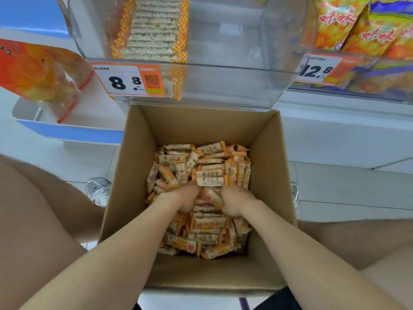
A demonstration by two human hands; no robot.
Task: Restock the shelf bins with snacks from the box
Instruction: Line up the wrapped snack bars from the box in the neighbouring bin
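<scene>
Head view, box: we're looking down into an open brown cardboard box [138,166] on the pale tiled floor [335,186], betw. our bare knees; it sits right below the shelf front.
Snacks: small orange-and-white wrapped snack bars [207,233] fill the box bottom in a loose heap, lying every which way.
Left hand: our left hand [182,199] is down in the heap, fingers curled and dug into the bars; we're gripping a clump w/ it, fingertips hidden under wrappers.
Right hand: our right hand [234,203] is just beside the left, also curled closed on bars; one bar [209,196] is pinched betw. the two hands.
Bin: clear plastic shelf bin [245,70] hangs above the box's far edge; a single stacked row of the same bars [152,30] stands at its left side, rest of the bin bare.
Tag: orange-and-white price label [128,80] on the bin front reads 8.8.
Neighbours: yellow snack bags [357,30] in the bin at right w/ a 12.8 label [321,68]; red-orange bag [38,72] at left, over a white-and-blue tray [67,130].
Shoe: a white sneaker [98,190] shows left of the box.
</scene>
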